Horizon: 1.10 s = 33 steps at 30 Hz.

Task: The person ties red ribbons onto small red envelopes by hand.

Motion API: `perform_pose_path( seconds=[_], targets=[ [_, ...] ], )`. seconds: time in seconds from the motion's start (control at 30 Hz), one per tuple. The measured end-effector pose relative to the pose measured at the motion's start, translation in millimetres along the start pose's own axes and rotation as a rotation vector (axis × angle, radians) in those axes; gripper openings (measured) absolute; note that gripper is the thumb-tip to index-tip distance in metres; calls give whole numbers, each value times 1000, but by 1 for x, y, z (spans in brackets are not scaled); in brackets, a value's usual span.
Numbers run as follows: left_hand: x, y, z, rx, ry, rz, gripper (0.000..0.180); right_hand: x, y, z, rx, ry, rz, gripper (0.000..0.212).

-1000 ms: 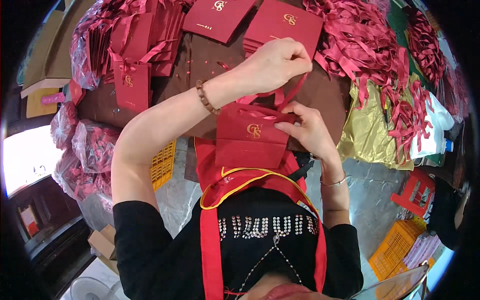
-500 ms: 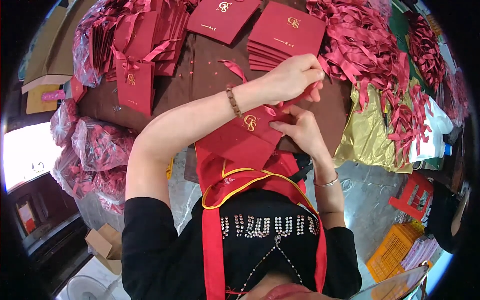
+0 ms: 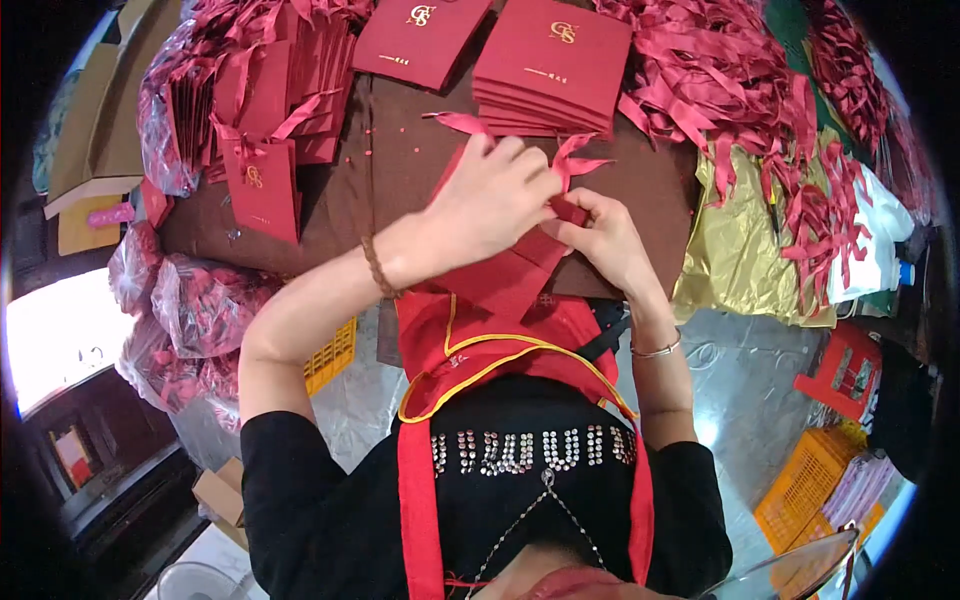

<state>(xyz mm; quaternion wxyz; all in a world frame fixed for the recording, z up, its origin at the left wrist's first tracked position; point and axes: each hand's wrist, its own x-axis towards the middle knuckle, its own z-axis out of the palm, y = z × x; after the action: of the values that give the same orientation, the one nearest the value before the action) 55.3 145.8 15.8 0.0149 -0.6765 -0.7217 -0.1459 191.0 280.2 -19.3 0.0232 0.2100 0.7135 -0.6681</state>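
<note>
A red paper bag (image 3: 505,280) lies tilted at the table's near edge, against my red apron (image 3: 440,340). My right hand (image 3: 612,242) pinches its upper right edge between thumb and fingers. Close by, my left hand (image 3: 490,200) bends over the bag's top, its fingers closed at the red ribbon (image 3: 570,165). One ribbon end stands up between the hands; another sticks out to the left above my left knuckles. My left hand covers much of the bag's front, and the exact grip of its fingertips is hidden.
Flat red bags are stacked (image 3: 550,60) at the back, with another bag (image 3: 420,40) beside them. Ribboned bags (image 3: 265,190) stand at left. A ribbon heap (image 3: 720,90) and gold wrapping (image 3: 735,240) lie at right. Filled plastic bags (image 3: 205,310) sit lower left.
My left hand has moved left and down from the far right, back over the bag's top. A ribbon end now stands up between the hands. My right hand keeps its pinch on the bag.
</note>
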Motion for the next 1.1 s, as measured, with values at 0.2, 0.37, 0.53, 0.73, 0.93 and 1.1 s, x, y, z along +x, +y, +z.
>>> perform_pose_path(
  seconds=[0.2,0.37,0.53,0.73,0.93,1.1],
  targets=[
    [-9,16,15,115,175,-22,20,1,7,1,-63,90,-61,15],
    [-14,13,22,189,218,-41,16,1,6,2,-203,124,-126,15],
    [-23,20,25,146,226,-42,16,1,9,4,-171,149,-130,15],
    [-29,21,30,114,365,13,15,0,10,1,-127,108,-71,13],
    [-18,27,36,-115,342,22,11,4,12,12,-194,151,-203,17],
    [-19,22,33,-109,321,-12,11,3,13,8,-197,167,-141,19]
  ],
)
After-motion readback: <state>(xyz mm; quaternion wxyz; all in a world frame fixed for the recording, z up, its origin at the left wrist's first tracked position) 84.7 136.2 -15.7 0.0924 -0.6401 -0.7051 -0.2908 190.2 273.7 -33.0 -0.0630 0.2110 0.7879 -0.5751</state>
